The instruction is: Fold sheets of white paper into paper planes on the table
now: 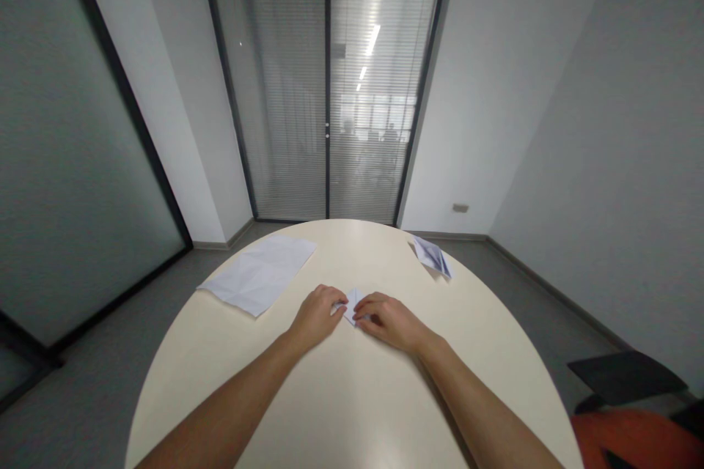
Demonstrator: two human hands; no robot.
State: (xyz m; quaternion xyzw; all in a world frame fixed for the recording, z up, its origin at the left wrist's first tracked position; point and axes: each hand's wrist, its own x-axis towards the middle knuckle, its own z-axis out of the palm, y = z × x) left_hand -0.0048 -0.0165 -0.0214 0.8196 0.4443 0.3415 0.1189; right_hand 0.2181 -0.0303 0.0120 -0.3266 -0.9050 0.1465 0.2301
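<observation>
Pale walls (495, 88) and big glass doors (363, 183)

Pale walls fill the upper right of the frame. Glass doors with dark frames and thin blinds (269, 124) stand at the top middle. A cloudy glass panel (66, 161) fills the left side. Below, at the bottom middle, is a round, cream table (335, 403). Part of a red and black chair (638, 436) pokes in at the lower right corner.

On the table, left of the middle, lies a big white sheet (261, 271) with soft creases. The left hand (317, 316) pinches one side of a small white paper (350, 310), thumb and finger nearly together. The right hand (391, 319) has curled, almost closed fingers and holds the other side. Right of the middle, near the table's edge, sits a bent paper (432, 256) with blue-gray patches. Smallest is the small white paper, just below the middle of the frame, between the two hands.
</observation>
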